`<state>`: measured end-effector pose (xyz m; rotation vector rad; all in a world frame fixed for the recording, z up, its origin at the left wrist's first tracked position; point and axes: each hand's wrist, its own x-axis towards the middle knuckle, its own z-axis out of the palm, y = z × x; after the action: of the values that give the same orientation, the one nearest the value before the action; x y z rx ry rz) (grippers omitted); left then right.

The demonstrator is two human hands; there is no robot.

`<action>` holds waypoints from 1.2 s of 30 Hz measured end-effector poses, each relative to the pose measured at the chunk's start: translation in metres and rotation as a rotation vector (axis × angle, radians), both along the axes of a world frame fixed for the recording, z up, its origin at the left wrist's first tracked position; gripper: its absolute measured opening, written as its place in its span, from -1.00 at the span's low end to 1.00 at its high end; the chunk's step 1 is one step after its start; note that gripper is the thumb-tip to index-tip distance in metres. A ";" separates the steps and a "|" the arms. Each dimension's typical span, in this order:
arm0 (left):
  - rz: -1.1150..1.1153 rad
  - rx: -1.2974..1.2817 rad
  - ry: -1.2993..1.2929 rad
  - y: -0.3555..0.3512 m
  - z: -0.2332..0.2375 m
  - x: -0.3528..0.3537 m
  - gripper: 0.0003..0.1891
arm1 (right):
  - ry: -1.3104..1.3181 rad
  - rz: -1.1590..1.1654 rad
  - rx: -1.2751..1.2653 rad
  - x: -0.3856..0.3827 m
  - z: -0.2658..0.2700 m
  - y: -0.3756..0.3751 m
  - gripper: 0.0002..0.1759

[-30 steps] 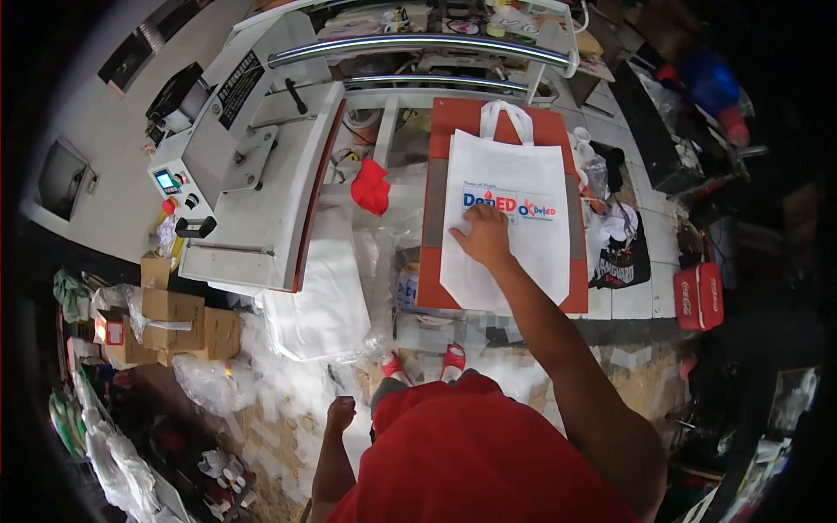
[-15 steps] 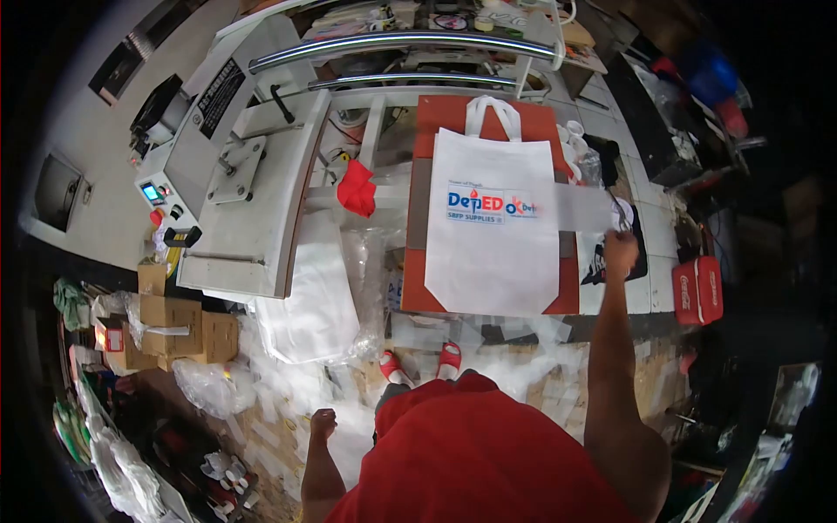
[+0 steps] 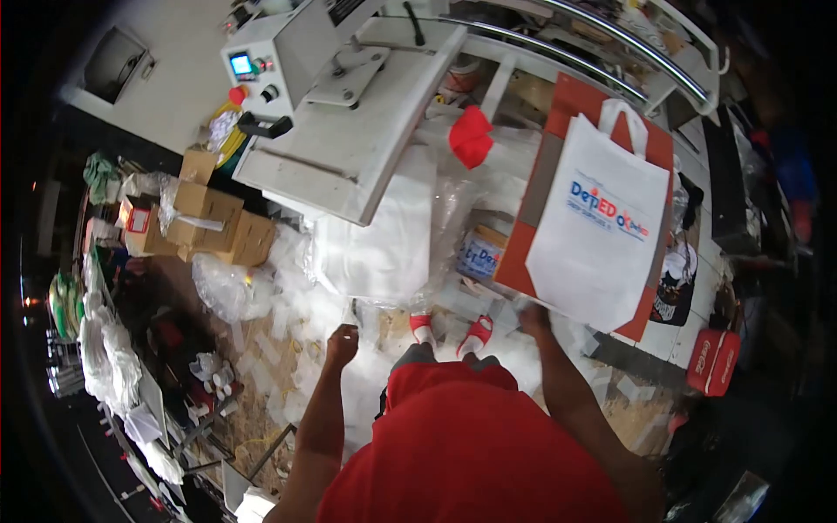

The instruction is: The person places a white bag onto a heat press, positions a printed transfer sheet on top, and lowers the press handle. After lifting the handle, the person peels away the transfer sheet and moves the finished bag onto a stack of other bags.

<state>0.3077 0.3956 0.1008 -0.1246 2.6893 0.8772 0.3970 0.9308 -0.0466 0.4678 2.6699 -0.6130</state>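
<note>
My left hand [image 3: 343, 343] is in front of the stack of white bags [image 3: 375, 231], fingers curled closed; whether it holds anything is hidden. My right hand [image 3: 534, 321] is low beside the near edge of the reddish-brown press board [image 3: 514, 257], its fingers blurred and partly dark. On that board lies a white tote bag [image 3: 593, 235], flat, handles pointing away. Its front carries a printed logo [image 3: 608, 207] in blue and red letters, partly reading "DepED". Neither hand touches the bag's print.
A heat press [image 3: 349, 113] with a lit control box [image 3: 261, 70] stands at the left. A red cloth [image 3: 471, 137] rests on its frame. Cardboard boxes [image 3: 209, 213] are further left, and a red cooler bag [image 3: 713, 360] is at right. Clear film scraps litter the floor.
The translucent film strip over the bag's right side has been pulled off, and my right hand has come back toward my body. My left hand has moved forward. The view has turned left.
</note>
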 end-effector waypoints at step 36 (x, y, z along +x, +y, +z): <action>0.135 0.662 0.252 0.058 0.290 -0.086 -0.54 | 0.480 -0.414 -1.363 -0.120 0.396 -0.102 -0.47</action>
<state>0.2219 0.4538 0.3907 -0.0461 2.4629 1.8765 0.2768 0.8288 0.3497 0.4428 1.7865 -2.5770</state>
